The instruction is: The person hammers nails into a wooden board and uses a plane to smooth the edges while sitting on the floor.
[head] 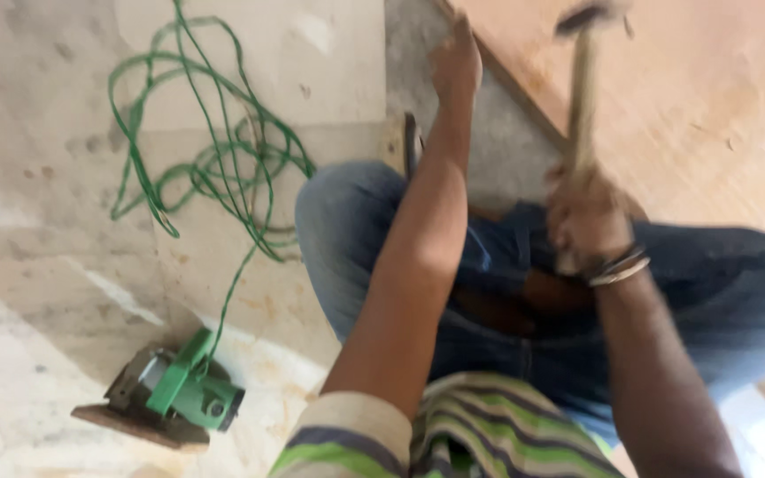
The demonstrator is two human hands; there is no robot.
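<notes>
Fingers of the right hand [588,212] wrapped tight round the lower end of a wooden hammer handle, hammer [583,97] held raised and nearly upright, dark head blurred near the top edge of the view. Bangles [617,265] on that wrist. Left hand [456,66] stretched forward, fingers together and pressed down at the near edge of the plywood sheet [683,97]; whether anything was pinched under them could not be told through the blur. Plywood, pale reddish brown, lying across the upper right, its edge running diagonally past the left hand and behind the hammer handle. Under both forearms, knees bent in blue jeans [347,230], a green-and-cream striped shirt [453,434] at the bottom. Off to the left on the marble floor [37,177], well apart from both hands, a loose tangle of green cable [223,150] trailing down to a green power tool [174,394] resting on its flat base.
</notes>
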